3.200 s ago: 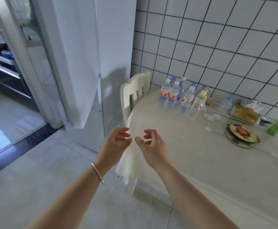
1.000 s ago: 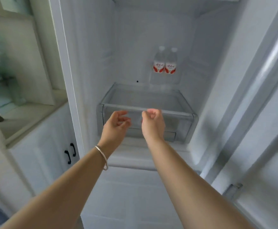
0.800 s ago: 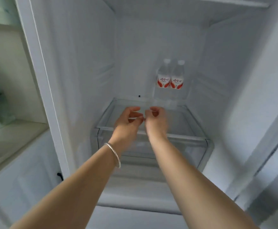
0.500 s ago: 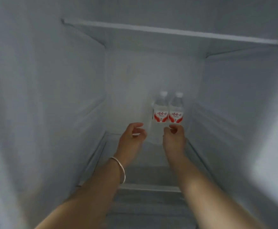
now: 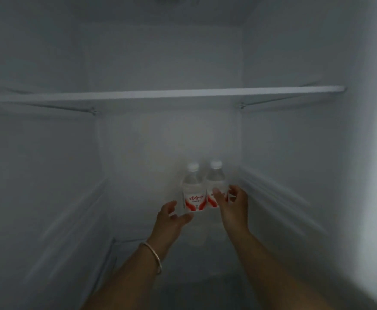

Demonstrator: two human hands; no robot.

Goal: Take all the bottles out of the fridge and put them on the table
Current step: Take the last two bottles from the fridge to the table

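Both arms reach deep into the dim fridge point(image 5: 48, 164). The left hand point(image 5: 171, 217) is spread in a loose cup, thumb apart from the fingers point(image 5: 186, 217), right at the lower side of the left bottle point(image 5: 193, 193); whether it touches the label I cannot tell. The right hand point(image 5: 233, 206) is also part open, thumb in front of the right bottle point(image 5: 215, 184) and fingers curving round its far side, not yet closed on it. Two bottles stand upright, side by side and touching, just right of the frame's centre at the back. Each has a white cap and a red-and-white label. One shelf point(image 5: 165, 94) crosses above them. One bracelet point(image 5: 152, 256) circles the left wrist.
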